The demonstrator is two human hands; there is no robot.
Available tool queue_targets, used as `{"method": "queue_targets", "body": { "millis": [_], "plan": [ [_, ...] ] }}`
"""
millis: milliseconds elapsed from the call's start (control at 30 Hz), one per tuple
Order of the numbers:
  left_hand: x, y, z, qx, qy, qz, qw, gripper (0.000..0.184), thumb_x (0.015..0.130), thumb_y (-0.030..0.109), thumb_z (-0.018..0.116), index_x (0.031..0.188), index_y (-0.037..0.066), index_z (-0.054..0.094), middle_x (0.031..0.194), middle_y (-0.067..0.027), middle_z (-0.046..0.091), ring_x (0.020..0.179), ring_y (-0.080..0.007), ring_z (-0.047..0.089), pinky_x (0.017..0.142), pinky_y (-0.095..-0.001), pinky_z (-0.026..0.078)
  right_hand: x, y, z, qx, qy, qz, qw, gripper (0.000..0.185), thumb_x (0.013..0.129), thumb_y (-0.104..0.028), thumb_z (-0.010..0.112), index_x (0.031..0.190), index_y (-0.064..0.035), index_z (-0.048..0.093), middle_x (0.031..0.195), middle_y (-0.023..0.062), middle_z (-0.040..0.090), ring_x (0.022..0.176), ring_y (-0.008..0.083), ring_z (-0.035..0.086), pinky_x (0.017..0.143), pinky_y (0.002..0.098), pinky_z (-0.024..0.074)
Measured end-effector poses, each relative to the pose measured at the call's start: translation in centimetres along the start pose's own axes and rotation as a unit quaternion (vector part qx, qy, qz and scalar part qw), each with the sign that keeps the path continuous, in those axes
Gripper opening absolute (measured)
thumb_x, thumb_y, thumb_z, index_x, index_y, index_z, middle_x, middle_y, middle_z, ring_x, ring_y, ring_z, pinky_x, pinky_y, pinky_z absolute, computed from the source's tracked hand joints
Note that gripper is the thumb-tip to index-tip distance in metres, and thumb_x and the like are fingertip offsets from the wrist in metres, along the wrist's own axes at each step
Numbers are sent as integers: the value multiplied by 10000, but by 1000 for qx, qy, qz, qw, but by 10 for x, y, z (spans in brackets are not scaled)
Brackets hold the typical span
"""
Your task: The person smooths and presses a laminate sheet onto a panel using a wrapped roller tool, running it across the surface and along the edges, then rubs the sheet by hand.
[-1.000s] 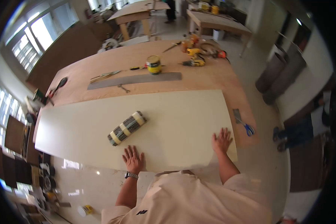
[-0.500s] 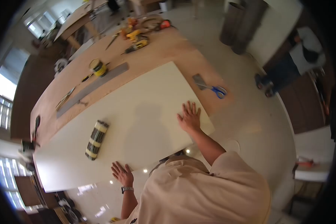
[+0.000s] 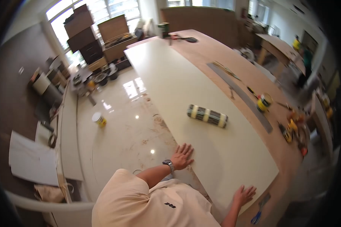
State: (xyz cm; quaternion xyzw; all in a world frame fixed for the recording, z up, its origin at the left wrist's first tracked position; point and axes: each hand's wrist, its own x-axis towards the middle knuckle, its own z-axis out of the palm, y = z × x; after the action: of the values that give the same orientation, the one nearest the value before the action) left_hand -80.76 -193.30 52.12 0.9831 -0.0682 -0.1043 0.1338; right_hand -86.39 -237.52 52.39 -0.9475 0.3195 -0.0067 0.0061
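My left hand, with a metal watch at the wrist, lies with fingers spread at the near edge of a large cream-coloured sheet. Over the sheet's right end is my right hand, its fingers stretched out and holding nothing; whether its palm touches the surface I cannot tell. Beyond both hands a cylinder banded in dark and cream, like a rolled-up mat, rests on the sheet. Blue-handled scissors and a grey scraper-like blade lie past the right hand.
The sheet lies on a wooden worktable. Along its far side are a long grey metal strip, a yellow can and yellow power tools. A white-lidded tub stands on the glossy floor. Another person is in the background.
My view has swung to the left, bringing the windows and the floor beside the table into sight. Both hands remain at the sheet with fingers extended; the roll is still on it.
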Motion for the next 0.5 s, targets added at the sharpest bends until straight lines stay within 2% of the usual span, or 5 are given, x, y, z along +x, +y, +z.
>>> {"method": "queue_targets", "body": {
  "millis": [200, 267, 333, 400, 500],
  "plan": [
    [-40, -12, -10, -45, -31, 48, 997, 746, 1074, 578, 409, 1669, 150, 270, 1756, -135, 166, 1632, -332, 75, 1299, -555, 83, 46, -105, -52, 66, 193, -177, 963, 728, 1099, -485, 456, 1643, -28, 294, 1740, 156, 227, 1585, 402, 242, 1222, 595, 277],
    [-54, -29, 7, -60, -23, 20, 998, 713, 1073, 579, 413, 1641, 157, 325, 1723, -133, 250, 1594, -337, 202, 1279, -560, 173, 55, -149, -53, 99, 257, -224, 935, 744, 1101, -514, 441, 1632, -10, 310, 1737, 163, 235, 1588, 391, 242, 1212, 598, 297],
    [-79, -53, 13, -128, -52, -35, 990, 703, 1062, 581, 436, 1607, 139, 397, 1664, -159, 387, 1533, -361, 361, 1248, -550, 284, 44, -179, -12, 8, 132, -215, 968, 756, 1096, -555, 411, 1628, -24, 330, 1729, 159, 258, 1587, 374, 250, 1210, 586, 305],
    [-108, -97, 19, -225, -199, -174, 938, 688, 1036, 584, 485, 1505, 83, 538, 1464, -210, 603, 1339, -399, 576, 1130, -519, 447, 26, -195, 8, -55, 26, -201, 978, 783, 1086, -598, 394, 1627, -37, 334, 1722, 149, 280, 1579, 359, 268, 1212, 578, 303],
    [-196, -192, 86, -230, -129, -306, 915, 597, 967, 531, 588, 1291, 43, 705, 1281, -238, 701, 1203, -417, 653, 1033, -496, 512, 24, -200, 24, -62, 29, -196, 978, 790, 1049, -659, 402, 1616, -109, 384, 1689, 124, 353, 1546, 299, 338, 1189, 615, 312]
  ]
}}
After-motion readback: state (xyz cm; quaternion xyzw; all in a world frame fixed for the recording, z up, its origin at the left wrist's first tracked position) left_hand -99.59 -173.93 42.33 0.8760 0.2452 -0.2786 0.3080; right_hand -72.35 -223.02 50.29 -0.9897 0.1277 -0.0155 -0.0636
